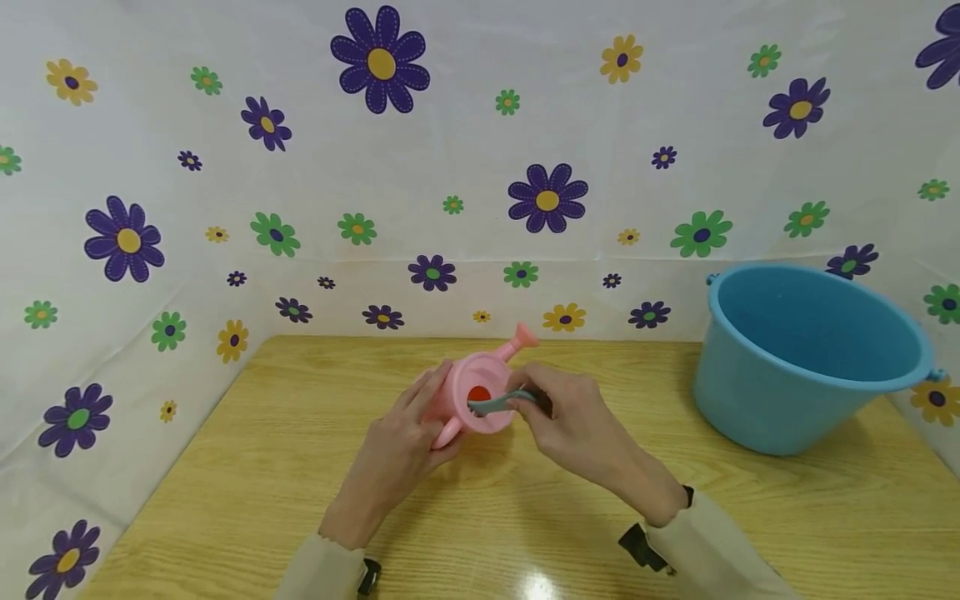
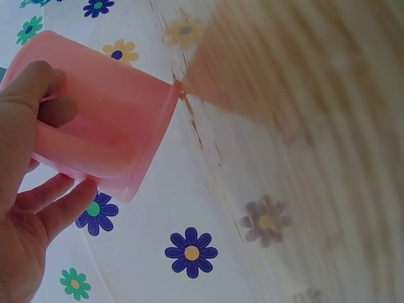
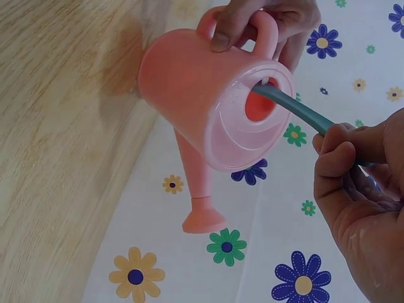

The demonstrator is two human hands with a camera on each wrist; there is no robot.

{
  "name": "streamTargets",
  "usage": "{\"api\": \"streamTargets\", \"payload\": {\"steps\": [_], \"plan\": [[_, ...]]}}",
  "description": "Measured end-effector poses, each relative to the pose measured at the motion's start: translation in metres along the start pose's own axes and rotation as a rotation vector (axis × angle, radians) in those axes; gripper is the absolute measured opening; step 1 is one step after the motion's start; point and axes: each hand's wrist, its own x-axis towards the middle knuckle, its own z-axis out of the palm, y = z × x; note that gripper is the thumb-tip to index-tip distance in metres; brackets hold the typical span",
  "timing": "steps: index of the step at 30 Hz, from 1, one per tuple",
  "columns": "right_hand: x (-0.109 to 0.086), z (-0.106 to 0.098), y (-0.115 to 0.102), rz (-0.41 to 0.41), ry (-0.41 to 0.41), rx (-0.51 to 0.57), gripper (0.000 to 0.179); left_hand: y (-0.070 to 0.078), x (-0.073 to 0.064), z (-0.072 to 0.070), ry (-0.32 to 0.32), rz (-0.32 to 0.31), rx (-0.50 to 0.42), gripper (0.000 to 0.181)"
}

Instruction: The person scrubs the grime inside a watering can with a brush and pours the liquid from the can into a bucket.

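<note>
Left hand (image 1: 399, 442) curls round the pink watering can (image 1: 489, 423) at frame centre while right hand (image 1: 576, 423) pinches a teal utensil (image 3: 298, 110), best moved gently inside the opening (image 3: 259, 108).

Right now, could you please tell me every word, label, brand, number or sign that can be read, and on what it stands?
There are none: no readable text shows on the pink watering can, blue-green tool, blue bucket or backdrop, which bears only printed flowers.

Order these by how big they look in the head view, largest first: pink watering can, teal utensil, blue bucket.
1. Blue bucket
2. Pink watering can
3. Teal utensil, visible part only
</note>
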Motion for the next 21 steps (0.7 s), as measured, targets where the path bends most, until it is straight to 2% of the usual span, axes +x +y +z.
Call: {"api": "streamTargets", "payload": {"steps": [8,15,21], "plan": [[0.001,0.004,0.003,0.005,-0.001,-0.005,0.011,-0.002,0.000,0.000,0.008,-0.013,-0.021,0.031],[0.002,0.012,0.008,-0.024,-0.013,0.011,0.007,-0.002,0.001,0.000,0.022,-0.006,-0.021,0.027],[0.003,0.019,0.010,-0.014,-0.017,0.025,0.012,-0.001,0.000,-0.001,0.026,0.001,-0.017,0.029]]}}
